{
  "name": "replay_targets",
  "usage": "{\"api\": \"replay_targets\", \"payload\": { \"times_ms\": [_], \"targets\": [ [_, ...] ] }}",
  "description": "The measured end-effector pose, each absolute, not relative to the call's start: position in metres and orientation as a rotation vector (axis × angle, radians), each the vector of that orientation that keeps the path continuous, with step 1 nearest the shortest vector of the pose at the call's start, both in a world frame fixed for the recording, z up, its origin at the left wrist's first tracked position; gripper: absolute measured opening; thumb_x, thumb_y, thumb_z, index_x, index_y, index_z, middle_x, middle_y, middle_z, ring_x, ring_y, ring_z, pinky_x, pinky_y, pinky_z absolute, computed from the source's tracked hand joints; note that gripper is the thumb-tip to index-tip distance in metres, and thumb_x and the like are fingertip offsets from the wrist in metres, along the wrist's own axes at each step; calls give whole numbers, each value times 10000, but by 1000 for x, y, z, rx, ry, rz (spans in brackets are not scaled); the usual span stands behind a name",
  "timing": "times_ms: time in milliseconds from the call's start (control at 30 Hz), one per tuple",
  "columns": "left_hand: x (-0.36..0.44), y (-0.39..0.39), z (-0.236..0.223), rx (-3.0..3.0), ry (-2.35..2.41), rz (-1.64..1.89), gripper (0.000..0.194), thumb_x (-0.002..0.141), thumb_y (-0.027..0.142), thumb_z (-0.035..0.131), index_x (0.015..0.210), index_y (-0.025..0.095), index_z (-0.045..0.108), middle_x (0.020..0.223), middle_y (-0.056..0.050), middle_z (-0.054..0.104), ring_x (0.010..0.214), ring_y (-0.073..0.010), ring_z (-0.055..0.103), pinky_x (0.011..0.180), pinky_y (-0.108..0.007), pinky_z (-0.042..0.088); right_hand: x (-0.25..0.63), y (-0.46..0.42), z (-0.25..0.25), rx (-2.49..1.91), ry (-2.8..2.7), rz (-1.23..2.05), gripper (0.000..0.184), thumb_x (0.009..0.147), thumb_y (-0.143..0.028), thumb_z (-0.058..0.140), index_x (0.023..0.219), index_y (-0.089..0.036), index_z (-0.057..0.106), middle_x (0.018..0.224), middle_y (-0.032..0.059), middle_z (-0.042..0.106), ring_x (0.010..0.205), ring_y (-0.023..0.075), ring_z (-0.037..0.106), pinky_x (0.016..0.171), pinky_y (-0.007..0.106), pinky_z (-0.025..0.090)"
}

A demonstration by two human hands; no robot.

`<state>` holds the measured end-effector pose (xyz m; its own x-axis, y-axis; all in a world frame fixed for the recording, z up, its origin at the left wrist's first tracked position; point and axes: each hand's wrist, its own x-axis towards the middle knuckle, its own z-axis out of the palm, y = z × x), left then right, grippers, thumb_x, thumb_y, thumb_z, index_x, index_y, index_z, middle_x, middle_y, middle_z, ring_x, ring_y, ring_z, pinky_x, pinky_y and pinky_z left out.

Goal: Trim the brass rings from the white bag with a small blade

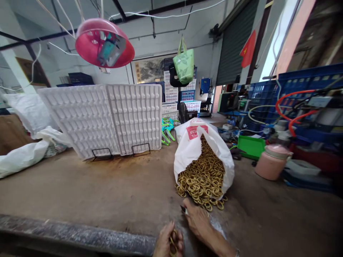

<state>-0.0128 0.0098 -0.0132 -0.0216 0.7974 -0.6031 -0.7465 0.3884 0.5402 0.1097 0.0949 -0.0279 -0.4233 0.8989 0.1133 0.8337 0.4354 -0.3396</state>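
Note:
My left hand (163, 241), low in the view near the table's front edge, is curled around a few brass-coloured rings (173, 242). Just ahead and to its right, my right hand (197, 219) grips a small tool with a dark pointed tip (183, 209) and a whitish part; its exact kind is unclear. Beyond the right hand lies a white sack (184, 151) on its side, its mouth facing me. A heap of brass-coloured rings (205, 171) fills the opening and spills onto the table. Clear plastic (217, 225) shows partly behind my right forearm.
Two white moulded trays (135, 117) stand upright on black wire stands at the back left. To the right are a pink jar (271, 162) and a green tray (250, 147). A pink lampshade (83, 41) hangs overhead. White sacking (24, 157) lies at the far left.

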Motion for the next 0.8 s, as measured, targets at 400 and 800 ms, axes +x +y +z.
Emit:
{"api": "replay_targets", "payload": {
  "times_ms": [400, 800],
  "targets": [
    [-15, 7, 7, 185, 894, 1270, 306, 606, 176, 704, 852, 173, 523, 666, 5, 600, 549, -101, 570, 382, -143, 320, 125, 60, -2, -1123, -1888, 1127, 85, 827, -269, 417, 797, -197, 452, 658, -50, 457, 606, 107, 432, 579, 217, 336],
    [9, 10, 4, 667, 1284, 1250, 415, 676, 426, 667, 963, 145, 562, 571, 47, 514, 441, -53, 433, 352, -134, 290, 134, 59, -8, -1013, -1843, 1287, 104, 824, -285, 465, 803, -185, 481, 681, -51, 474, 641, 97, 433, 609, 203, 336]
  ]
}}
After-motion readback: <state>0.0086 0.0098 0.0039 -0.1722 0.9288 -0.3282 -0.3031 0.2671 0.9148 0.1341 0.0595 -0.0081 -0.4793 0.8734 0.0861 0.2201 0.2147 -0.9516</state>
